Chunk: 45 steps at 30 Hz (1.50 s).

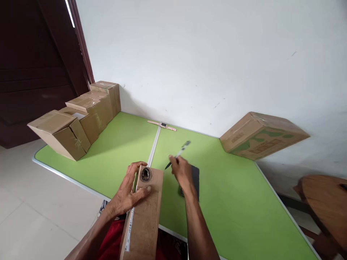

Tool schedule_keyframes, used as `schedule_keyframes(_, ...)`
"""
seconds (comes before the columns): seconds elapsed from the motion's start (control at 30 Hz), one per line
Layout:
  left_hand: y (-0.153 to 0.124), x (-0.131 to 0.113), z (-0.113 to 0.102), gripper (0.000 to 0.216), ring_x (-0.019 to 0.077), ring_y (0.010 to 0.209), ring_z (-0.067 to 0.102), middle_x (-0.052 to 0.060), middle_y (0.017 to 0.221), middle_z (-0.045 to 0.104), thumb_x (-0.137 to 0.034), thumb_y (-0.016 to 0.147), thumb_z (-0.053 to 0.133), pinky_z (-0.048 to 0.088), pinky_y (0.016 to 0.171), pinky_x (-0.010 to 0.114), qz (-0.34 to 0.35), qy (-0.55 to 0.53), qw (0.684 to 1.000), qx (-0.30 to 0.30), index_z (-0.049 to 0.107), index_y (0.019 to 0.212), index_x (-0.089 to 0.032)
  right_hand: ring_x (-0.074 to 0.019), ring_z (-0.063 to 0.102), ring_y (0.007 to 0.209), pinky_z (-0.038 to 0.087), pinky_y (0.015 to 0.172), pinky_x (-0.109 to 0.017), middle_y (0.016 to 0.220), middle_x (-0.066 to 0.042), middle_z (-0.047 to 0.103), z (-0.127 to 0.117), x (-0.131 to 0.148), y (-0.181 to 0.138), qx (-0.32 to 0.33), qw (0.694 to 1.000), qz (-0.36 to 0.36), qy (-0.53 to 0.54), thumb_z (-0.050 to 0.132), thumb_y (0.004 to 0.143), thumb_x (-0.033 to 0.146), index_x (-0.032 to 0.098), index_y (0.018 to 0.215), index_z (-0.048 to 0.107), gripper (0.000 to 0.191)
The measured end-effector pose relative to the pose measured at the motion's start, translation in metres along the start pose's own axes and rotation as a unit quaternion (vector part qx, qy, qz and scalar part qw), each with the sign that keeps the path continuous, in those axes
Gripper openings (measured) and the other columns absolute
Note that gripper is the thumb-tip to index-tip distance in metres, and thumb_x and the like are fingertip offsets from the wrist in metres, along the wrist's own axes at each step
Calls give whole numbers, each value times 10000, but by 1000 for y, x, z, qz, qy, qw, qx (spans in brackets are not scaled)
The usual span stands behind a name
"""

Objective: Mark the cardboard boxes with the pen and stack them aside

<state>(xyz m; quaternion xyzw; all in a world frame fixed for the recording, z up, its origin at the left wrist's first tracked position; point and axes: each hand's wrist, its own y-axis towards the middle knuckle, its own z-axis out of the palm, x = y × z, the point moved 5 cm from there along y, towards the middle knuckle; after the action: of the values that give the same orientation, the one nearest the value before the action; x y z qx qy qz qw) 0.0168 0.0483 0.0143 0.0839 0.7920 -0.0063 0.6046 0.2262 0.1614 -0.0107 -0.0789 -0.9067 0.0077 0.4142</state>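
Note:
A narrow cardboard box (148, 216) tilts over the table's front edge, partly above my lap. Near its far end is a dark hole (145, 174) ringed by scribbled black lines. My left hand (130, 195) grips the box from its left side, thumb across the top face and fingers over the far left edge. Just right of the box, my right hand (181, 171) pinches a pen (180, 151), slightly blurred, with its dark tip pointing down toward the box's far right corner. Partly hidden under my right hand and wrist, a black phone-like slab (195, 178) lies on the table.
Several cardboard boxes (69, 135) line the left side of the green table (230, 202). Another carton (262, 137) stands at the back right against the wall. A watch (163, 125) lies stretched out at the back edge. A wooden stool (326, 202) is at the right.

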Motion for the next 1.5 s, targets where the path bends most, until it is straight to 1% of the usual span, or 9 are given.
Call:
schedule_keyframes(0.2, 1, 3, -2, 538, 342, 1341, 505, 94, 1454, 516, -444, 938, 630, 384, 1159, 508, -3, 5, 1000, -7, 472, 1429, -291, -238, 708, 1070, 610, 922, -457, 1265, -90, 698, 35, -21, 9, 90, 979, 79, -164, 685, 1016, 402, 181, 1270, 667, 337)
schedule_keyframes(0.37, 2, 4, -4, 529, 336, 1340, 512, 93, 1455, 534, -472, 946, 634, 391, 1172, 505, -3, -6, 1000, -9, 478, 1419, -292, -247, 703, 1095, 599, 950, -477, 1281, -92, 696, 34, -18, 3, 93, 967, 93, -217, 674, 1021, 416, 183, 1272, 669, 343)
schedule_keyframes(0.53, 0, 5, -5, 551, 349, 1345, 504, 103, 1458, 529, -507, 954, 633, 384, 1182, 546, -8, -23, 1000, -8, 465, 1432, -290, -359, 644, 1238, 546, 953, -470, 1274, -231, 676, 2, -30, -25, -2, 966, 97, -242, 522, 1062, 509, 119, 1248, 654, 451)
schedule_keyframes(0.67, 0, 8, -3, 545, 356, 1372, 479, 103, 1484, 496, -501, 965, 619, 368, 1191, 569, -3, -27, 1000, -4, 454, 1443, -300, -516, 467, 1392, 486, 990, -590, 1363, -374, 559, -20, -56, -50, -81, 952, 150, -254, 667, 967, 473, -15, 1322, 579, 610)
schedule_keyframes(0.9, -2, 5, -1, 540, 358, 1420, 442, 107, 1530, 470, -490, 974, 615, 351, 1207, 564, 10, -22, 1000, -4, 450, 1452, -303, -525, 607, 1239, 529, 888, -547, 1310, -402, 605, -32, -87, -39, -73, 966, 197, -150, 824, 752, 548, -38, 1316, 560, 855)
schedule_keyframes(1.2, -1, 5, -1, 540, 358, 1417, 451, 108, 1508, 484, -535, 976, 592, 310, 1230, 563, -3, -12, 1000, -3, 448, 1434, -288, -383, 741, 1060, 565, 912, -469, 1058, -178, 790, -34, -107, -53, -30, 982, 126, 136, 650, 795, 563, 161, 1040, 698, 474)
schedule_keyframes(1.3, -1, 7, 1, 544, 359, 1434, 437, 105, 1530, 468, -531, 980, 593, 309, 1233, 563, -1, -16, 1000, -4, 443, 1449, -299, -329, 781, 1036, 610, 900, -446, 1075, -136, 816, -34, -99, -73, 16, 944, 124, 306, 680, 832, 585, 166, 1144, 702, 524)
schedule_keyframes(1.43, -1, 5, 3, 553, 356, 1406, 464, 109, 1496, 495, -532, 969, 608, 362, 1205, 552, 4, -26, 1000, 0, 454, 1443, -293, -298, 796, 1044, 631, 930, -428, 1173, -105, 817, -41, -64, -103, 39, 803, 148, 576, 915, 742, 394, 185, 1140, 745, 481)
schedule_keyframes(1.5, -1, 1, 6, 560, 352, 1389, 484, 113, 1482, 506, -521, 962, 621, 396, 1183, 538, 8, -30, 999, 7, 457, 1442, -286, -280, 806, 991, 647, 862, -387, 1151, -91, 826, -47, -42, -117, 35, 778, 157, 608, 948, 720, 356, 201, 1134, 765, 479)
